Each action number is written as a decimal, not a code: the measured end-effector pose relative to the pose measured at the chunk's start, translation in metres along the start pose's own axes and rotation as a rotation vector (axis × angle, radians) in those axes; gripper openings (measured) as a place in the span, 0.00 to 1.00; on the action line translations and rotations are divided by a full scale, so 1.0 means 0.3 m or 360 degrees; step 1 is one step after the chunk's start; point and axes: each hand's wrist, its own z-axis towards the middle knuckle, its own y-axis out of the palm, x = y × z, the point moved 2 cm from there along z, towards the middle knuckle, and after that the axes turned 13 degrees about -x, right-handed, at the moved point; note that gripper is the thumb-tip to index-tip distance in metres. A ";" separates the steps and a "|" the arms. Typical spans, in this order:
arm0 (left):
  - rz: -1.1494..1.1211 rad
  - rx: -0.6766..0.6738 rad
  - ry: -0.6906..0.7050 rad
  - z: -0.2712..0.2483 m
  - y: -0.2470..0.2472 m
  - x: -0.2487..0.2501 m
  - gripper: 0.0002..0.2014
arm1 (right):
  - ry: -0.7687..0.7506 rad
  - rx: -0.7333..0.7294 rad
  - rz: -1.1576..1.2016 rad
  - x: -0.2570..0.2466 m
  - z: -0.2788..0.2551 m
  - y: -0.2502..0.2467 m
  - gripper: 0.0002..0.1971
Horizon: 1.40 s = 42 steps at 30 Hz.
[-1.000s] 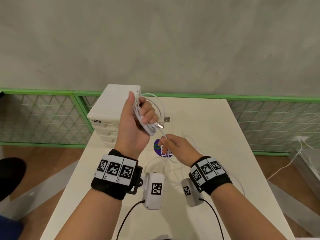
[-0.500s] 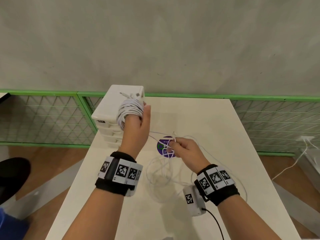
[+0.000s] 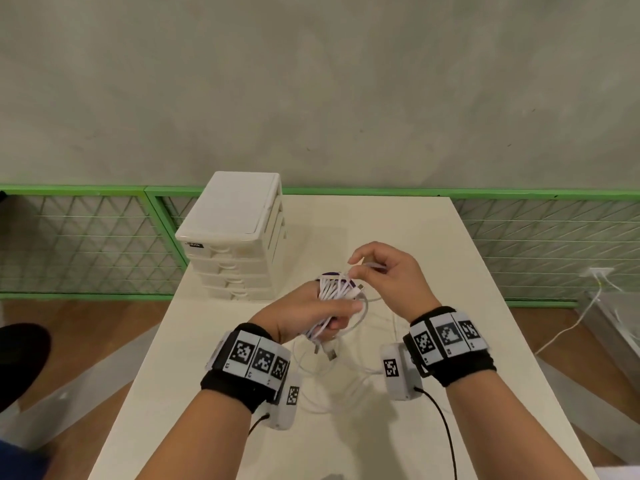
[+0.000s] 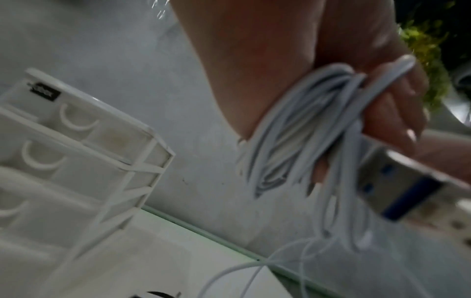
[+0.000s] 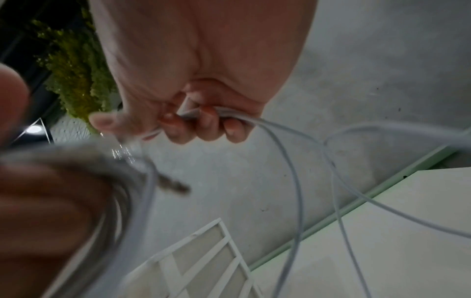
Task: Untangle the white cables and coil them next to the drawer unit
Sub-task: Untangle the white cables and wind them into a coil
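My left hand [image 3: 322, 311] grips a coil of white cable [image 3: 334, 292] wound round its fingers, held above the table in front of the white drawer unit [image 3: 235, 237]. In the left wrist view the coil [image 4: 305, 129] crosses the palm and a metal USB plug [image 4: 397, 185] hangs beside it. My right hand [image 3: 384, 271] is just right of the coil and pinches a white cable strand [image 5: 254, 121] in its curled fingers. Loose white cable [image 3: 332, 386] lies in loops on the table [image 3: 450, 258] under both wrists.
The drawer unit stands at the table's far left corner, by a green-framed mesh fence [image 3: 86, 244] and a grey wall. A purple round sticker [image 3: 332, 274] peeks out behind the coil. Another white cord [image 3: 571, 323] runs over the floor on the right.
My left hand has come down and toward me from beside the drawer unit with the coil. My right hand has risen and moved forward, close to the coil, still pinching the strand.
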 end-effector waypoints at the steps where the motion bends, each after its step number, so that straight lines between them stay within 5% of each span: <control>1: -0.0010 -0.0029 0.0066 -0.002 0.007 0.003 0.18 | 0.0011 0.0009 0.0044 0.007 0.006 0.000 0.09; 4: -0.0205 -0.0086 0.0293 -0.009 0.013 0.026 0.10 | 0.0086 -0.0079 0.0051 0.051 0.014 0.014 0.12; 8: -0.0681 -0.0057 0.0657 -0.012 -0.001 0.071 0.18 | 0.0297 -0.0302 -0.0026 0.140 -0.012 0.103 0.11; 11: -0.0973 0.0226 0.0853 -0.006 -0.010 0.103 0.23 | 0.0356 -0.0372 -0.0359 0.183 -0.036 0.165 0.12; 15: -0.0989 0.0902 0.1073 -0.012 -0.047 0.137 0.13 | 0.0468 -0.0637 -0.0401 0.202 -0.051 0.208 0.11; 18: -0.0583 0.1358 0.1136 -0.044 -0.097 0.133 0.07 | 0.0546 -0.0815 -0.0482 0.203 -0.069 0.215 0.10; 21: 0.0506 0.1672 0.0761 -0.067 -0.169 0.051 0.04 | 0.0500 -0.0876 -0.0550 0.170 -0.075 0.203 0.09; 24: 0.1171 0.1351 0.0009 -0.050 -0.183 -0.041 0.14 | 0.0192 -0.0663 -0.0619 0.133 -0.043 0.145 0.11; 26: 0.0994 0.0965 -0.0291 -0.042 -0.148 -0.069 0.22 | -0.0033 -0.0511 -0.0704 0.115 -0.022 0.105 0.09; 28: 0.0762 0.0585 -0.0357 -0.029 -0.096 -0.069 0.27 | -0.0190 -0.0349 -0.0836 0.106 -0.007 0.081 0.10; 31: 0.0557 0.0250 -0.0317 -0.018 -0.043 -0.032 0.18 | -0.0257 -0.0155 -0.0998 0.113 0.006 0.039 0.10; 35: 0.0068 0.0233 -0.0069 -0.047 -0.049 0.008 0.08 | -0.0159 0.0041 -0.1187 0.183 -0.003 -0.035 0.07; 39: -0.0491 0.0298 0.0469 -0.077 -0.098 0.059 0.11 | 0.0409 -0.0077 -0.1337 0.332 -0.052 -0.099 0.08; 42: -0.0551 0.0553 0.0558 -0.105 -0.142 0.104 0.15 | 0.0870 -0.0174 -0.1299 0.414 -0.096 -0.155 0.12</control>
